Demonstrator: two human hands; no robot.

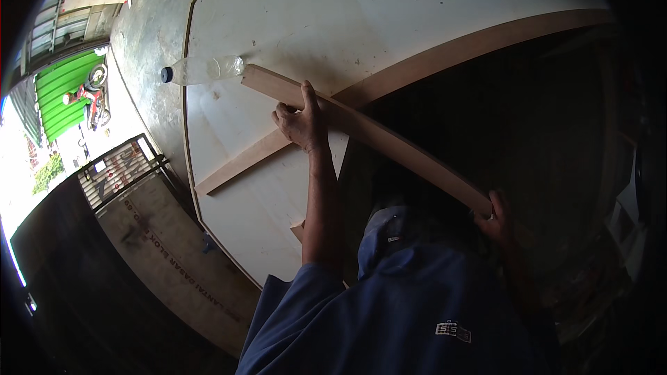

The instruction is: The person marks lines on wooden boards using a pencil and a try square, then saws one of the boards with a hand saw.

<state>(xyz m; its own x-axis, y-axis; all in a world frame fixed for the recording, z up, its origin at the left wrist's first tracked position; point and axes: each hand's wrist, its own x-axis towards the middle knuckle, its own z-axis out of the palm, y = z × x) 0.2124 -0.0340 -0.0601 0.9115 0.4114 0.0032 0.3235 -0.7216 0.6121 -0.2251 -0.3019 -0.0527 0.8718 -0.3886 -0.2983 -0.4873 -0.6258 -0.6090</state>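
A long, flat wooden plank [392,142] runs slantwise from the white tabletop down toward my right side. My left hand [302,125] is closed on it near its far end, thumb against the wood and fingers curled at the edge. At the near end, in shadow, my right hand [495,219] grips the plank; part of that hand is hard to see. Beneath the held plank, a second wooden strip [451,55] crosses the tabletop. A clear plastic bottle [208,69] with a dark cap lies on its side close to the held plank's far end.
The white table [333,0] has a dark-edged rim at left. A short wood piece [297,229] is beside my left forearm. A printed board [174,250] stands low left of the table. Beyond are a red motorbike [90,101] and a green corrugated panel [62,90].
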